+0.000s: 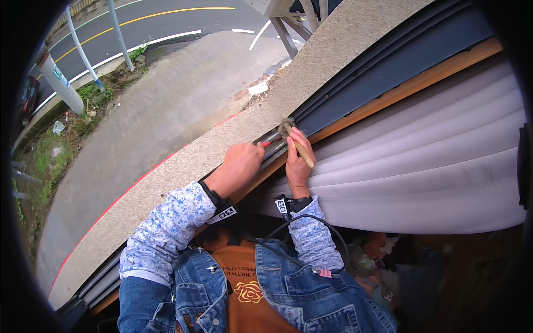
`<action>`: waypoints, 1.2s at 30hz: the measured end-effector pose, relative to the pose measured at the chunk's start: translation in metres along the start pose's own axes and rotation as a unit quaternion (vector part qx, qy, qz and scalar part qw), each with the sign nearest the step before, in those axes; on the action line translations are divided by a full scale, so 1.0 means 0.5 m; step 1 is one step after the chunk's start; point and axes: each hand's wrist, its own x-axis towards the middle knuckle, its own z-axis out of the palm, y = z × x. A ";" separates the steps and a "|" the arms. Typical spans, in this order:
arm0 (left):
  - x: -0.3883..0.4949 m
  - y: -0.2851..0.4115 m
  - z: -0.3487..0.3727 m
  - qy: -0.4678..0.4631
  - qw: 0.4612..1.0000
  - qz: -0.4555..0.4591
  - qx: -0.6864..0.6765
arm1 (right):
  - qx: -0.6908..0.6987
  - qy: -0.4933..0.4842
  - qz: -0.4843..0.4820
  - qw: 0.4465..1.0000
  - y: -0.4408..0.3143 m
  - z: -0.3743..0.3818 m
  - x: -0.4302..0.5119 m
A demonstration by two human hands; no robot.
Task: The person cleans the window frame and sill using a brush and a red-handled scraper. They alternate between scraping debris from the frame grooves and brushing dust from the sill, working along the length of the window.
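My left hand (239, 164) is closed around a slim tool (266, 144) with a red part and a thin shaft that looks like metal. Most of its handle is hidden in the fist, and the shaft reaches into the dark metal window track (280, 150). In my right hand (297, 162) is a brush with a wooden handle (305, 155). Its greyish bristles (286, 124) are at the outer side of the track, just beyond the other tool's tip. Both hands are close together over the track.
Outside the track runs a rough stone-like ledge (200, 156), dropping off to a paved lane (166, 91) far below. A wooden sill edge (399, 93) and a pale curtain (399, 166) lie on the inner side. A black cable (333, 227) loops by my right sleeve.
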 end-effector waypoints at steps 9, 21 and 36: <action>-0.060 -0.084 -0.078 0.125 0.980 -0.043 -0.150 | 0.259 0.003 0.022 0.966 -0.095 0.048 0.058; -0.139 -0.087 -0.140 0.016 0.997 -0.036 -0.059 | 0.213 0.058 0.099 0.970 -0.060 -0.092 0.038; -0.038 -0.037 -0.034 -0.033 0.998 -0.019 0.056 | 0.167 0.066 0.127 0.976 -0.055 -0.118 -0.015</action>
